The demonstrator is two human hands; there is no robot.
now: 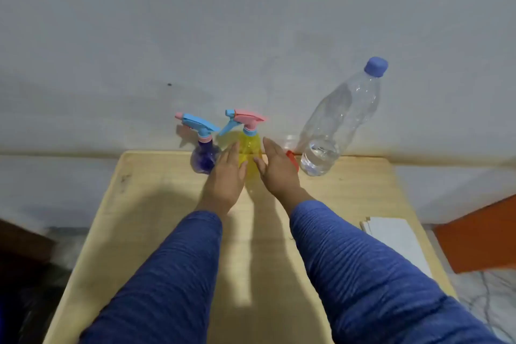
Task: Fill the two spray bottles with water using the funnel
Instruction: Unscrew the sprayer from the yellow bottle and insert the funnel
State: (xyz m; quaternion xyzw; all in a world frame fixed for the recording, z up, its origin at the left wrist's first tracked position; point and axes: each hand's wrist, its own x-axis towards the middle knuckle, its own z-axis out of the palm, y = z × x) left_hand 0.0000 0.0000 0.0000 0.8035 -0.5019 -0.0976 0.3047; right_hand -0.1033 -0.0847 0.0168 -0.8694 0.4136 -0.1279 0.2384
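Your left hand and right hand reach forward with fingers straight, holding nothing; the yellow spray bottle stands between them, the purple spray bottle just left.

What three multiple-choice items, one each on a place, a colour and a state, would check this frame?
1. Where does the clear plastic water bottle stand?
A. right of both spray bottles
B. between them
C. left of them

2. What colour is the spray head of the purple spray bottle?
A. green
B. mostly blue
C. black

3. What state is the yellow spray bottle in?
A. lying down
B. spray head off
C. upright, spray head on

Answers:
1 A, it is rightmost on the wooden table.
2 B, blue with a pink nozzle tip.
3 C, the left hand and right hand flank it.
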